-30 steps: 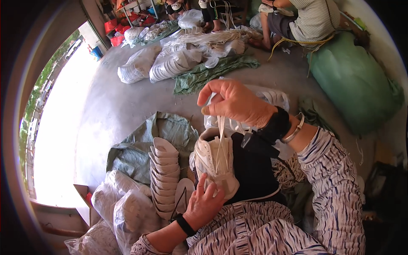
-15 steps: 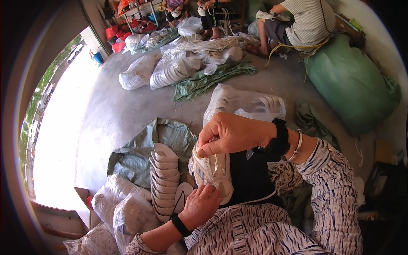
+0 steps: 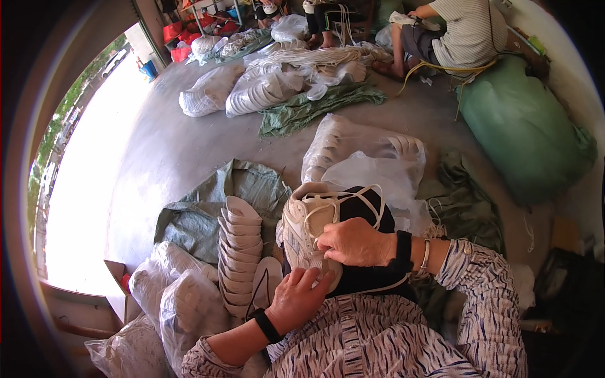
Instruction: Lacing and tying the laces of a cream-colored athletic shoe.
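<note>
The pale shoe [image 3: 292, 230] lies just left of the right hand [image 3: 353, 242] and ahead of the left hand [image 3: 299, 293], its long axis running away from the left hand, toe nearest, heel opening farthest. The right hand, nearer the eyelets, seems to pinch the shoelace [image 3: 382, 203] there, a loop arching beyond its knuckles; the left has bent fingers laid over the toe, whether gripping beneath I cannot tell
</note>
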The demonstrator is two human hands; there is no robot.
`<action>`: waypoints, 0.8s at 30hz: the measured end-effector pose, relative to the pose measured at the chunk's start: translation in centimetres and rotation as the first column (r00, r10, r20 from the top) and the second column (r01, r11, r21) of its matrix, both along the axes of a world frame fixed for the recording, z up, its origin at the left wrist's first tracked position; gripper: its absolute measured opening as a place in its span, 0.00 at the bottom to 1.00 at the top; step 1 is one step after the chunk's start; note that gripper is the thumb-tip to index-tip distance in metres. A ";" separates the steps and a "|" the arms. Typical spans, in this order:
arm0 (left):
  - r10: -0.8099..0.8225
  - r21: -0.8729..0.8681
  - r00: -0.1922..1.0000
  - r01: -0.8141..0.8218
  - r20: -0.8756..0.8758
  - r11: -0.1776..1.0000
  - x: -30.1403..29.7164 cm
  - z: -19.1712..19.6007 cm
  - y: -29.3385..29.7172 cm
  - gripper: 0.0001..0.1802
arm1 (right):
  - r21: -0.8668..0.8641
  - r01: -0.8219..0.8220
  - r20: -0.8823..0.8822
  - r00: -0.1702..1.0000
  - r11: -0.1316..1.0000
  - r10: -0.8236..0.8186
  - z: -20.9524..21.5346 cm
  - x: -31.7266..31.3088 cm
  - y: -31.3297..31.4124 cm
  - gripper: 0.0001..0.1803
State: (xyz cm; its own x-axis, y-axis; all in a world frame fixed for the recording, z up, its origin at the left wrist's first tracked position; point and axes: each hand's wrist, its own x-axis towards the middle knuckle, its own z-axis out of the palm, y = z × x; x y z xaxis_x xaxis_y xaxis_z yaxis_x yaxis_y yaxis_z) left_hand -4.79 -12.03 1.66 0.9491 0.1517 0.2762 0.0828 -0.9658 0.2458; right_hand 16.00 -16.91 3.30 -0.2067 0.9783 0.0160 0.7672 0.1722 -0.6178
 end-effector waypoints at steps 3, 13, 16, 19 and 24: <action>0.019 0.031 0.999 -0.017 -0.042 0.999 -0.4 0.0 -0.3 0.25 | 0.116 0.088 0.004 0.996 0.989 -0.089 -1.0 -1.6 0.1 0.07; 0.041 -0.037 0.996 -0.044 -0.074 0.998 -0.2 0.0 0.1 0.26 | -0.129 0.208 -0.170 0.959 0.970 -0.228 -1.1 2.4 -0.5 0.08; 0.045 -0.033 0.997 -0.047 -0.058 0.998 0.3 -0.6 0.4 0.26 | 0.043 0.184 -0.126 0.976 0.982 -0.177 -1.6 1.9 -1.2 0.07; 0.028 -0.036 0.998 -0.030 -0.048 0.999 0.8 -0.4 0.6 0.26 | 0.118 0.160 0.048 0.985 0.980 -0.166 -1.5 1.0 -1.5 0.10; -0.005 -0.053 0.999 0.003 -0.043 0.999 0.0 0.1 0.4 0.20 | 0.237 0.070 0.091 0.991 0.969 -0.094 -3.7 0.0 -1.3 0.08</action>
State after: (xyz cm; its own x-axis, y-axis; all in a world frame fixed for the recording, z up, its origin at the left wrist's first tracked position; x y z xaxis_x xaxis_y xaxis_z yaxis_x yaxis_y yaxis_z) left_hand -4.84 -11.61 1.81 0.9605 0.1609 0.2268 0.0905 -0.9520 0.2924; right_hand 15.95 -18.26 -0.36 -0.1384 0.9637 0.2282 0.8410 0.2361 -0.4869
